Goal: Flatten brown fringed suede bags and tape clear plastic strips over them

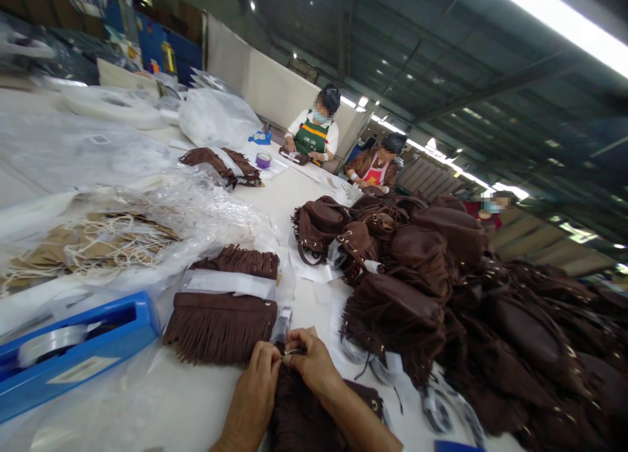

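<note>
At the bottom middle, my left hand [258, 381] and my right hand [314, 362] come together with fingertips pinched. Between them shows a small bit of thin, pale string [294, 352], which my right fingers grip; what the left fingertips pinch is too small to make out. Beneath both hands lies a dark brown fringed bag [299, 416], partly covered by my right forearm. Just beyond my fingertips is a clear plastic-wrapped piece [282, 322]. To the left of it rests another brown fringed bag [220, 321], with a white paper band [228, 283] around it.
A blue tape dispenser [98, 357] stands at left, near brown tags with white strings [108, 239] on clear plastic. Brown bags [407, 262] are heaped along the right. Farther off are a banded bag [223, 164], purple tape [263, 160] and several people, one in a green apron [311, 137].
</note>
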{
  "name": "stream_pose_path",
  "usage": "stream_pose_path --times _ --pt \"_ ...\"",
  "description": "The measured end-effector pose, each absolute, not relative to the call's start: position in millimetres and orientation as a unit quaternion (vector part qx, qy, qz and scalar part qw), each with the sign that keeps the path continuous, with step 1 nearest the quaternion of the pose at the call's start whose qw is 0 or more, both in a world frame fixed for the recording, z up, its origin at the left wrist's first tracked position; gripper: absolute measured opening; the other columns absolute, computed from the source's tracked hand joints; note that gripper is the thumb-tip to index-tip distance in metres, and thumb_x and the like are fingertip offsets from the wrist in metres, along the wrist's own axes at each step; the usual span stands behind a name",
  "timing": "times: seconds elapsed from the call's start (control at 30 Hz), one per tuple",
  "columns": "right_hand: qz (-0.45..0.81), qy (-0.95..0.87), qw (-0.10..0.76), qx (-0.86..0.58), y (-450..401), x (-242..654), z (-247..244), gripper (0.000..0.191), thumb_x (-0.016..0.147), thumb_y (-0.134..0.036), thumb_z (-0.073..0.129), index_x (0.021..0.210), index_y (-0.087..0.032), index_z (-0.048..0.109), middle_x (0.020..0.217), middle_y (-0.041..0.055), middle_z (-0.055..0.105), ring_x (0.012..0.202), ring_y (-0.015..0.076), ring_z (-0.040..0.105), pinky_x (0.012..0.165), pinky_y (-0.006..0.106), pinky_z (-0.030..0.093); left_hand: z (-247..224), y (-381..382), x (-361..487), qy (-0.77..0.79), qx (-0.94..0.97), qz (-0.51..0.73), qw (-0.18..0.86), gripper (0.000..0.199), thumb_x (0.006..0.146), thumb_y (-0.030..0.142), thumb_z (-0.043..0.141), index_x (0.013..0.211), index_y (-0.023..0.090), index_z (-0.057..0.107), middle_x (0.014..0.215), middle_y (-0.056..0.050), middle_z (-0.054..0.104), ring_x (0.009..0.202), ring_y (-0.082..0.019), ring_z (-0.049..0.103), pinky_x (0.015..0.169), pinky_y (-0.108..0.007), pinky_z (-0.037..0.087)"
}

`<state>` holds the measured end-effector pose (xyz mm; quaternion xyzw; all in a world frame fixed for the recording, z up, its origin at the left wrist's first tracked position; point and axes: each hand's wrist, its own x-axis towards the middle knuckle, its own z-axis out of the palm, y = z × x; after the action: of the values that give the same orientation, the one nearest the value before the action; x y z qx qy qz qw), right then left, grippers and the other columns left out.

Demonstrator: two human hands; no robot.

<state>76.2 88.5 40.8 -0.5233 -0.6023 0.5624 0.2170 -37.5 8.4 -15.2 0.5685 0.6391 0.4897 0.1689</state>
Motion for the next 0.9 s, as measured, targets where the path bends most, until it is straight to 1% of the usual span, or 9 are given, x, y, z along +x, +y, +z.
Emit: stream_pose_path --times 0.1,0.23,0.47,0.6,0.77,0.9 --pt "0.593 -0.585 0.217 -0.509 89 78 42 0.036 0.054 -0.016 0.062 0.089 -0.022 0.058 0.076 -0.0030 0.060 0.069 0.0154 0.056 0.062 0.026 0.041 -16 8 -40 0.621 0.560 0.510 0.200 0.012 0.095 0.022 0.040 0.090 0.023 0.050 0.094 -0.004 0.057 0.087 -0.017 0.063 0.078 -0.031 0.056" --pt "0.611 -0.577 0.209 -0.500 92 80 45 0.037 0.053 -0.015 0.061 0.089 -0.022 0.054 0.075 -0.0036 0.059 0.067 0.0142 0.053 0.062 0.025 0.039 -20 9 -40 0.617 0.548 0.519 0.221 0.011 0.095 0.025 0.042 0.092 0.023 0.052 0.096 -0.005 0.059 0.090 -0.018 0.063 0.081 -0.033 0.056" --pt "0.628 -0.570 0.195 -0.493 98 80 47 0.038 0.050 -0.010 0.060 0.085 -0.021 0.053 0.070 -0.0064 0.057 0.063 0.0113 0.049 0.059 0.023 0.035 -25 8 -38 0.622 0.556 0.517 0.190 0.016 0.096 0.026 0.044 0.097 0.024 0.059 0.099 -0.005 0.063 0.095 -0.018 0.066 0.082 -0.032 0.058" --pt "0.634 -0.551 0.196 -0.506 99 79 42 0.039 0.048 -0.010 0.060 0.086 -0.021 0.053 0.068 -0.0069 0.057 0.060 0.0110 0.049 0.057 0.022 0.036 -27 9 -35 0.625 0.567 0.517 0.142 0.017 0.097 0.024 0.041 0.097 0.023 0.058 0.097 -0.005 0.064 0.091 -0.017 0.067 0.080 -0.029 0.058" --pt "0.617 -0.528 0.207 -0.546 99 81 40 0.042 0.048 -0.009 0.064 0.088 -0.020 0.057 0.069 -0.0070 0.059 0.060 0.0113 0.052 0.059 0.024 0.041 -23 9 -32 0.627 0.596 0.494 0.089 0.023 0.099 0.020 0.034 0.095 0.023 0.057 0.093 -0.004 0.063 0.089 -0.016 0.068 0.074 -0.026 0.058" --pt "0.619 -0.536 0.204 -0.537 100 82 44 0.041 0.048 -0.009 0.067 0.087 -0.019 0.058 0.072 -0.0057 0.061 0.063 0.0116 0.053 0.061 0.024 0.043 -16 9 -29 0.667 0.589 0.451 0.067 0.017 0.098 0.021 0.036 0.092 0.023 0.052 0.090 -0.002 0.061 0.075 -0.013 0.067 0.065 -0.023 0.055"
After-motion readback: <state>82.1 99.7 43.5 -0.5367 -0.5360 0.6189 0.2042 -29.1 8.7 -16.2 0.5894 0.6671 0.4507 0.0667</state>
